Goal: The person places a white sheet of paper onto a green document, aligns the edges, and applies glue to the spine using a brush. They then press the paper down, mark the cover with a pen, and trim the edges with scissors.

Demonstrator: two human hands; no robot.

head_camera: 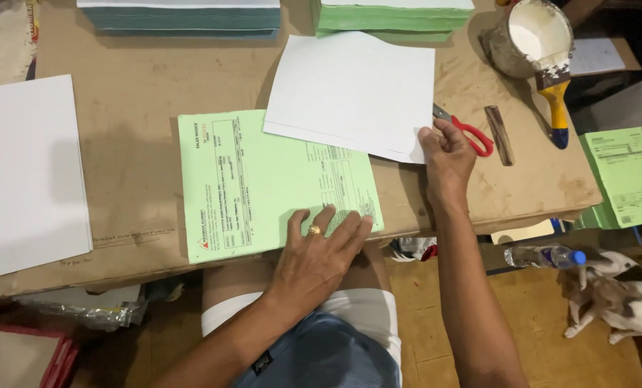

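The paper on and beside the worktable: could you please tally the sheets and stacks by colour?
Green, 4: printed pad under the left hand, light green stack, dark green stack, forms at right.
White, 2: sheet pinched by the right hand, sheet at left.
Total: 6.

Blue-capped clear bottle [544, 256] lies floorward

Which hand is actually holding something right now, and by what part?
The right hand pinches the white sheet at its lower right corner. The left hand only presses flat on the green form.
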